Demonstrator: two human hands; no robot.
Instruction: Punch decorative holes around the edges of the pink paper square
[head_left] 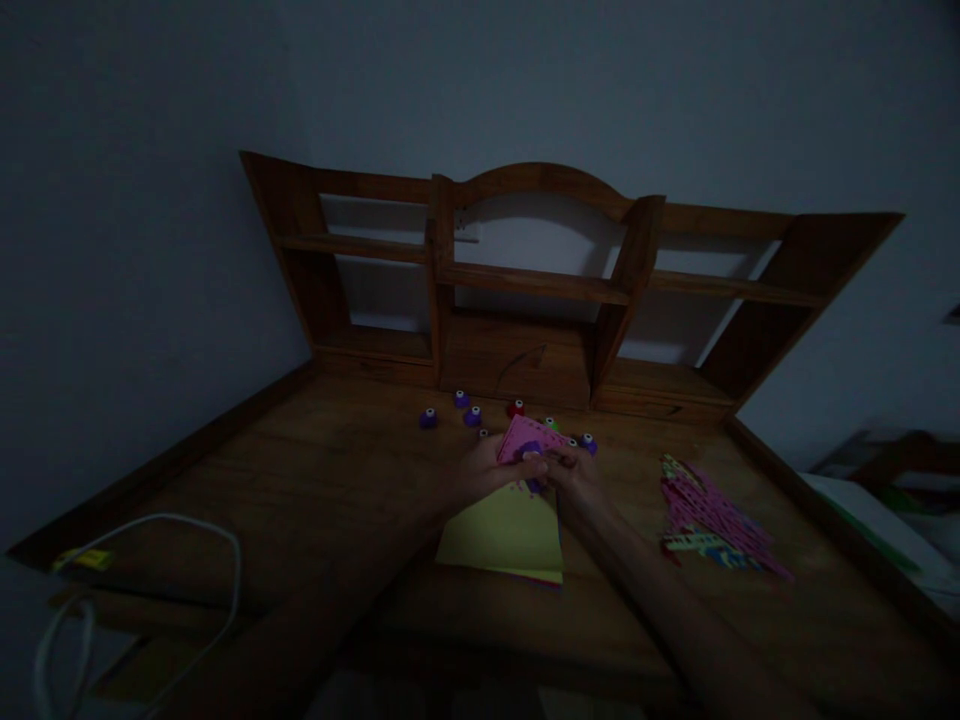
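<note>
My left hand (487, 468) and my right hand (576, 478) meet over the middle of a wooden desk (315, 480). Both are closed on a pink sheet of paper (529, 438) dotted with punched holes. A small purple punch (533, 484) shows between the fingers, under the sheet's near edge; which hand presses it I cannot tell. A stack of coloured paper with a yellow sheet (504, 532) on top lies just below the hands.
Several small purple punches (428, 418), one red punch (515, 408) and another purple one (587, 442) stand behind the hands. A heap of punched pink and patterned strips (709, 520) lies to the right. A wooden shelf unit (540, 285) backs the desk. A white cable (187, 540) loops at left.
</note>
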